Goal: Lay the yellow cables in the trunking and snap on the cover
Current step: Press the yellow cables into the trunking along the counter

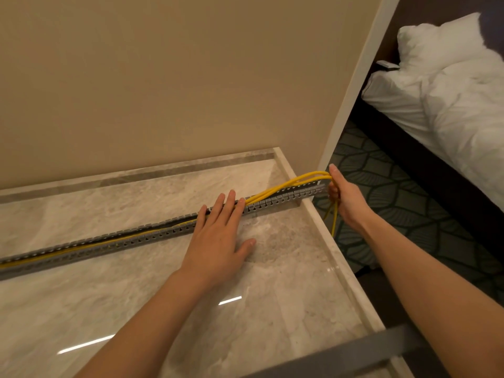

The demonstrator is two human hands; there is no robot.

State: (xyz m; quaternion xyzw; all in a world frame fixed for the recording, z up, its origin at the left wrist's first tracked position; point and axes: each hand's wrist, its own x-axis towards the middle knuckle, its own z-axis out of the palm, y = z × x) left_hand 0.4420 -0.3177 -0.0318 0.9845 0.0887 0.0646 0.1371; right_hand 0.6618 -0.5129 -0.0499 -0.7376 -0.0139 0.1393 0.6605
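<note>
A long grey slotted trunking [114, 238] lies across the marble counter [136, 301] from the left edge to the right corner. Several yellow cables [283, 185] run inside it on the left, then rise out of it in an arc near its right end. My left hand [218, 236] lies flat with fingers spread, its fingertips pressing on the trunking where the cables lift out. My right hand [342, 196] is past the trunking's right end, shut on the cables, whose ends hang down below it. A grey strip [354, 353], perhaps the cover, crosses the bottom right.
A beige wall [163, 77] rises right behind the counter, ending in a white corner trim [351, 85]. The counter's raised rim [327, 236] drops off to patterned carpet [381, 186] on the right. A bed with white bedding [450, 99] stands beyond.
</note>
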